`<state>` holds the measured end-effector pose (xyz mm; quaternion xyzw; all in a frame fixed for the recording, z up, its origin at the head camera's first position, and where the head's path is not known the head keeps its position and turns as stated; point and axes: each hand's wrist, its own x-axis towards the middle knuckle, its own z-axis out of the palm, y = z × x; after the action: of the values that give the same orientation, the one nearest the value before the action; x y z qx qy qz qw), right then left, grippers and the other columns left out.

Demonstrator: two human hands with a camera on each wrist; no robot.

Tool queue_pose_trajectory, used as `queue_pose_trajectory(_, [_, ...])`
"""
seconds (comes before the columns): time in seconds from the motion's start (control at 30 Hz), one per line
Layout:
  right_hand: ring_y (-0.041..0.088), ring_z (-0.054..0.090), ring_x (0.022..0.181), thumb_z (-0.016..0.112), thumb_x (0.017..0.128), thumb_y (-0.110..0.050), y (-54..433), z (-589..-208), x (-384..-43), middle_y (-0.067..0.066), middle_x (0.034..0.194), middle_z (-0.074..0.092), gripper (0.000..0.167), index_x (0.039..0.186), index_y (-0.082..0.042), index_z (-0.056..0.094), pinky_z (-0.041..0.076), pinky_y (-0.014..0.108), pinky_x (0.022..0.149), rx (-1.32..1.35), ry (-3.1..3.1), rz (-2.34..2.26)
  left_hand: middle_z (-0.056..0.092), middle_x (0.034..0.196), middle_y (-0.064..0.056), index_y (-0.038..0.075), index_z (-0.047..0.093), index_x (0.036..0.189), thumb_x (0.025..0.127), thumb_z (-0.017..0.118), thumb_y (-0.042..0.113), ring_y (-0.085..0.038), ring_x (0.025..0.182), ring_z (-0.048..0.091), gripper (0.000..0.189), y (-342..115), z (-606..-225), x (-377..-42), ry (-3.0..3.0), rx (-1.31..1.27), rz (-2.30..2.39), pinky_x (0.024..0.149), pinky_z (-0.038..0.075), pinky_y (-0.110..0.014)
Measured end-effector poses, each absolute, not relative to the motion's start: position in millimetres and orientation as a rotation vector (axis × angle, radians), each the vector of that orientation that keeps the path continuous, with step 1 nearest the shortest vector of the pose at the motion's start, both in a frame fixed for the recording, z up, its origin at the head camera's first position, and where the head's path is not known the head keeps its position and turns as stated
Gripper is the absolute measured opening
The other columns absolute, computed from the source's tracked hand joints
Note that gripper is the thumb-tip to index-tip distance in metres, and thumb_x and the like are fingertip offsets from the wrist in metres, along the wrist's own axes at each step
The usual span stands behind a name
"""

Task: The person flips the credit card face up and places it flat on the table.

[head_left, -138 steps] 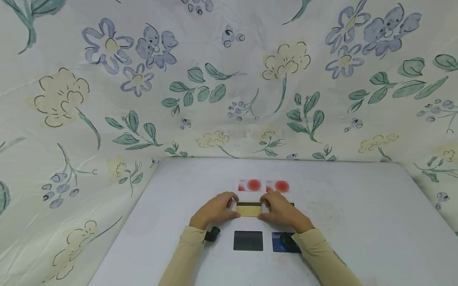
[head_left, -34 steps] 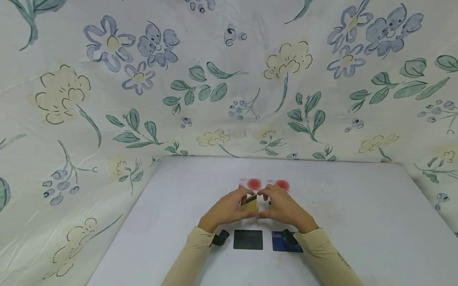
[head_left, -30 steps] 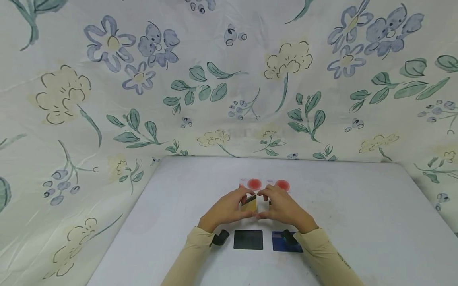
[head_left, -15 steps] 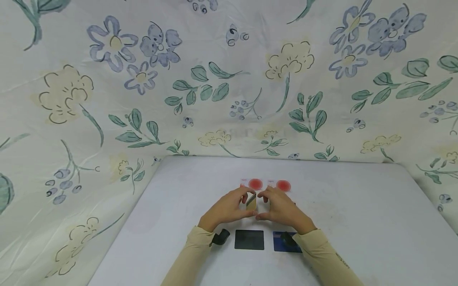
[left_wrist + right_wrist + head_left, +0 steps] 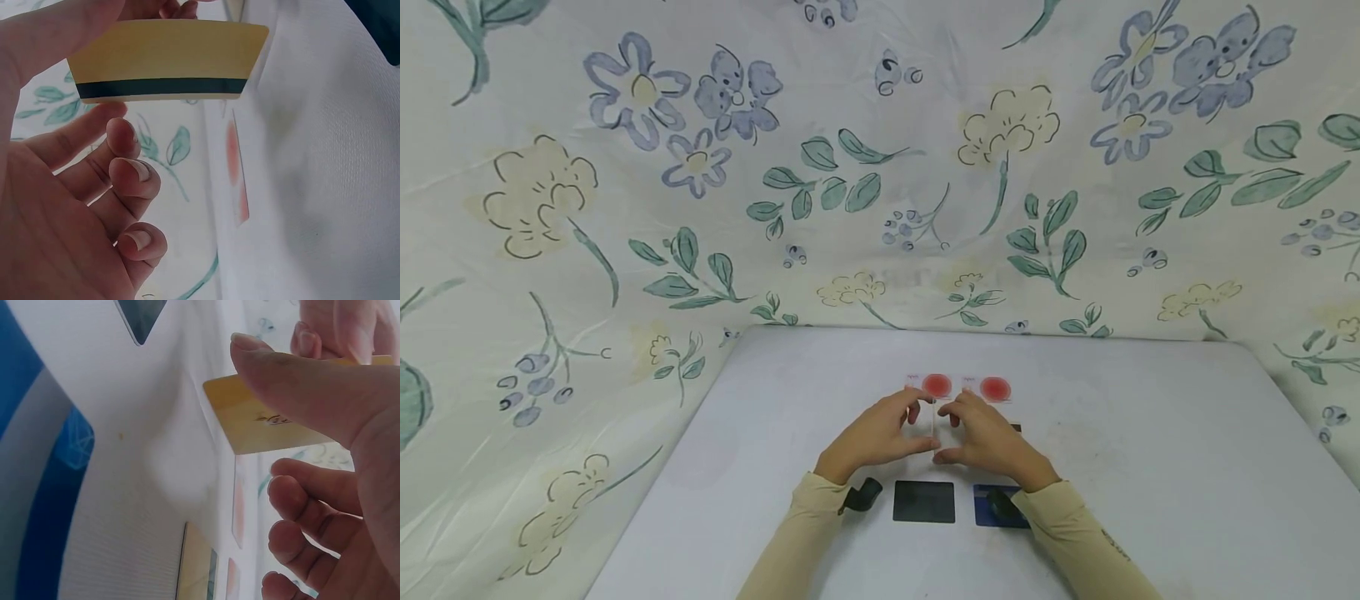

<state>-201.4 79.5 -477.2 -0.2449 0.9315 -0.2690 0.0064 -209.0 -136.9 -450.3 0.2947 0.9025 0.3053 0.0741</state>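
Observation:
A yellow plastic card with a dark magnetic stripe [image 5: 169, 53] is stood up between the two hands, turned nearly edge-on in the head view. My left hand [image 5: 880, 429] pinches it by opposite edges, thumb on one and index finger on the other. Its other face, with small printing [image 5: 250, 434], shows in the right wrist view. Close on the card's right side is my right hand [image 5: 996, 433], fingers loosely bent. Its thumb overlaps the card in the right wrist view; contact is unclear. Beyond the right fingers lies another yellow striped card [image 5: 195, 565], mostly hidden in the head view.
Two white cards with red circles [image 5: 937, 386] lie behind the hands on the white table [image 5: 1150, 483]. Nearer the person are a black card [image 5: 923, 502] and a blue card [image 5: 982, 507], partly covered by the right wrist camera. A floral cloth [image 5: 880, 183] hangs behind.
From lying face-up between both hands, the yellow card has been tilted up and turned until only its edge shows in the head view. The hands have drawn closer together.

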Motion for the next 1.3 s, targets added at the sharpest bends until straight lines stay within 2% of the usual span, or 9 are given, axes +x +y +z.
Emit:
queue_pose_trajectory(0.43, [0.012,0.051,0.091,0.094,0.072,-0.038,77,-481,-204,-0.001,0.097,0.062,0.061,0.120,-0.008,0.071,0.051,0.032,0.082,-0.781,2.899,-0.846,0.062,0.102,-0.016,0.011,0.056,0.139,0.088,0.080,0.042,-0.030,0.093,0.060,0.064,-138,-446,-210,2.672,0.920,0.977,0.070,0.044,-0.025])
queue_pose_trajectory(0.6, [0.012,0.051,0.090,0.094,0.073,-0.035,76,-481,-204,0.000,0.098,0.062,0.058,0.119,-0.009,0.071,0.050,0.031,0.079,-0.781,2.894,-0.862,0.061,0.101,-0.018,0.010,0.057,0.138,0.088,0.080,0.041,-0.031,0.092,0.058,0.063,-139,-444,-210,2.648,0.923,1.030,0.069,0.043,-0.025])
queue_pose_trajectory(0.73, [0.012,0.051,0.091,0.094,0.073,-0.034,76,-482,-204,0.000,0.099,0.063,0.056,0.117,-0.008,0.071,0.049,0.029,0.078,-0.781,2.888,-0.871,0.059,0.097,-0.010,0.012,0.057,0.137,0.088,0.080,0.041,-0.025,0.089,0.057,0.062,-139,-448,-210,2.649,0.927,1.038,0.069,0.043,-0.024])
queue_pose_trajectory(0.83, [0.012,0.052,0.091,0.094,0.074,-0.034,75,-483,-204,0.000,0.100,0.064,0.056,0.117,-0.008,0.071,0.050,0.030,0.078,-0.781,2.894,-0.858,0.059,0.097,-0.010,0.012,0.057,0.138,0.088,0.080,0.040,-0.024,0.089,0.056,0.061,-139,-449,-210,2.660,0.926,1.031,0.070,0.043,-0.024])
queue_pose_trajectory(0.97, [0.011,0.052,0.089,0.093,0.074,-0.035,77,-483,-204,0.000,0.099,0.064,0.057,0.118,-0.007,0.070,0.049,0.031,0.079,-0.773,2.913,-0.832,0.061,0.100,-0.017,0.012,0.057,0.136,0.088,0.081,0.039,-0.029,0.090,0.057,0.059,-141,-447,-210,2.672,0.931,1.026,0.070,0.041,-0.024])
queue_pose_trajectory(1.07, [0.012,0.051,0.088,0.092,0.076,-0.036,78,-483,-204,0.000,0.098,0.063,0.057,0.118,-0.006,0.070,0.049,0.032,0.080,-0.762,2.922,-0.830,0.061,0.099,-0.017,0.012,0.058,0.135,0.088,0.082,0.038,-0.029,0.088,0.057,0.058,-144,-447,-211,2.674,0.946,1.024,0.069,0.040,-0.024])
queue_pose_trajectory(1.3, [0.017,0.058,0.098,0.093,0.075,-0.034,78,-480,-204,0.000,0.095,0.061,0.055,0.118,-0.009,0.071,0.053,0.039,0.089,-0.654,2.914,-0.826,0.056,0.094,-0.005,0.013,0.058,0.135,0.086,0.084,0.036,-0.019,0.083,0.052,0.060,-149,-446,-214,2.706,0.909,1.029,0.068,0.040,-0.022])
